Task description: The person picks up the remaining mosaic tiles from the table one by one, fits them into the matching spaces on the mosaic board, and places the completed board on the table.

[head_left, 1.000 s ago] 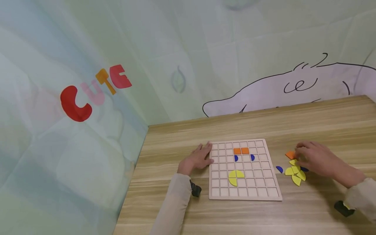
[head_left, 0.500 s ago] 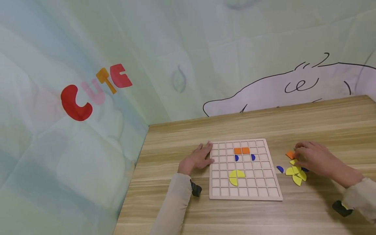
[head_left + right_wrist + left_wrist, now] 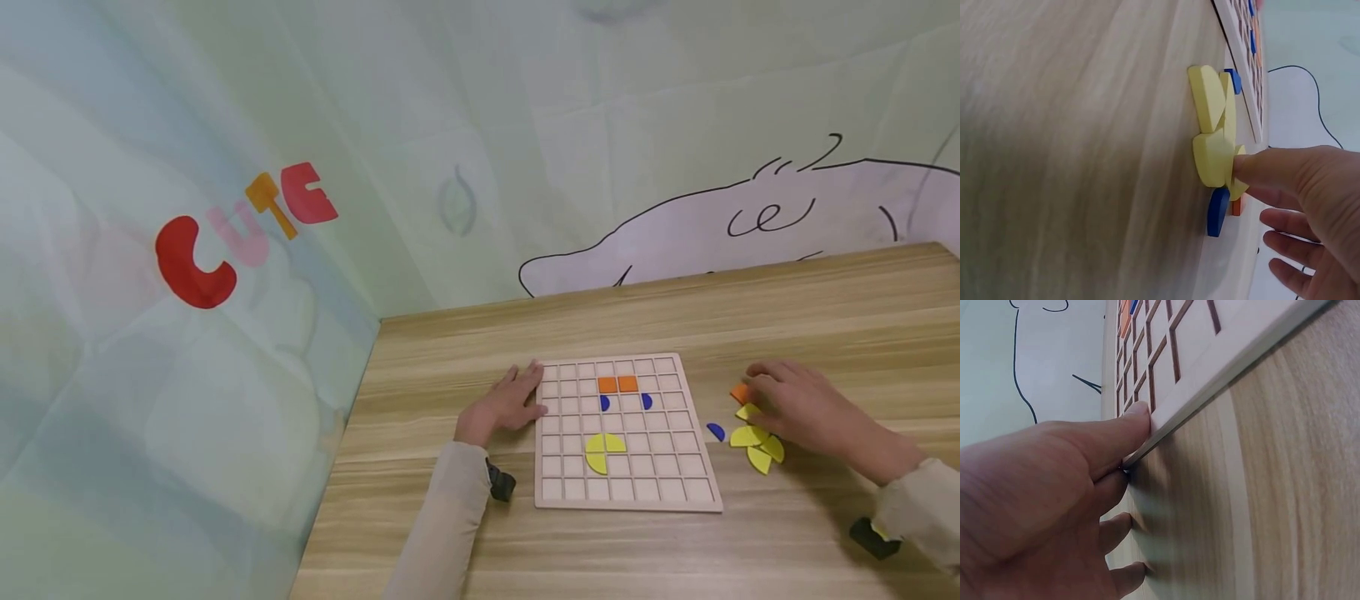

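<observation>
My left hand [image 3: 501, 402] lies at the left edge of a pale wooden grid board [image 3: 630, 497]. In the left wrist view, its thumb rests on the board's rim [image 3: 1210, 369] and the other fingers reach beside it. My right hand [image 3: 806, 408] is over a loose pile to the board's right. Its thumb and index finger pinch a yellow quarter-circle tile [image 3: 1239, 185] in the pile, their contact partly hidden. Around it lie other yellow tiles [image 3: 1210, 159], a blue half-circle tile [image 3: 1217, 212] and an orange tile [image 3: 739, 393], partly covered by the hand.
Orange square tiles [image 3: 617, 384], blue half-circle tiles [image 3: 647, 402] and yellow quarter-circle tiles [image 3: 596, 462] sit in the board's cells. Another blue half-circle tile [image 3: 716, 432] lies between board and pile. The wooden table [image 3: 450, 342] meets a printed backdrop [image 3: 465, 108].
My right hand has shifted slightly left over the pile. Yellow tiles under it have moved a little, and the blue tile beside them is now hidden in the head view. My left hand stays put.
</observation>
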### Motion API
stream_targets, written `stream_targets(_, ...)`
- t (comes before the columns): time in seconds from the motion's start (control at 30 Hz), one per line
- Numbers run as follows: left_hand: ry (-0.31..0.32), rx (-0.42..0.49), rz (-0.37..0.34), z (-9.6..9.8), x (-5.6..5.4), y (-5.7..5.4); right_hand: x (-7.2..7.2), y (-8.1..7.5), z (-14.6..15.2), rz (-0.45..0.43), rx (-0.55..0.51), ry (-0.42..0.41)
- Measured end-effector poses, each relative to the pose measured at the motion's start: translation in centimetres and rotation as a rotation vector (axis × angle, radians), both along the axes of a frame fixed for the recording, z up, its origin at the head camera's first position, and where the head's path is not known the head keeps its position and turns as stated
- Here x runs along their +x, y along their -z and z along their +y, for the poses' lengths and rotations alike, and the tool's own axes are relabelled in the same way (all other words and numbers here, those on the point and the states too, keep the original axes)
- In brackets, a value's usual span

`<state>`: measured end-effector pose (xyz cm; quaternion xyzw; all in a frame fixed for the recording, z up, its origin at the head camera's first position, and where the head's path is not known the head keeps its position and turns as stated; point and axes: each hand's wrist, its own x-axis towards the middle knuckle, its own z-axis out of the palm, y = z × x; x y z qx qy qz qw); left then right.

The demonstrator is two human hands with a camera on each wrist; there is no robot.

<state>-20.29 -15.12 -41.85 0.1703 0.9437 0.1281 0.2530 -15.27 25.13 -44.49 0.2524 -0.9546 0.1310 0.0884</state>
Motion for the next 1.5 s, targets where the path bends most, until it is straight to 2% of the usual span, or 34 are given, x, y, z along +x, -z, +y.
stream_targets(0.07, -0.001, -0.003, -0.002, 0.0, 0.1, -0.1, 0.0, 0.0, 0.0, 0.025, 0.003, -0.015)
stream_targets(0.3, -0.002, 0.007, -0.009, 0.1, 0.2, -0.2, 0.1, -0.1, -0.3, 0.004, 0.009, -0.014)
stream_targets(0.57, 0.001, -0.007, -0.003, 0.0, 0.1, 0.0, -0.1, -0.3, -0.8, 0.041, 0.001, -0.026)
stream_targets(1.0, 0.006, 0.000, -0.008, 0.1, -0.1, -0.2, -0.6, -1.3, -2.6, -0.009, 0.001, -0.077)
stream_targets(1.33, 0.004, -0.004, -0.011, 0.1, 0.0, -0.2, -1.0, -2.1, -4.5, 0.028, 0.022, -0.147)
stream_targets(1.5, 0.008, -0.001, -0.011, 0.1, 0.0, -0.2, -1.1, -2.0, -5.5, 0.070, 0.007, -0.200)
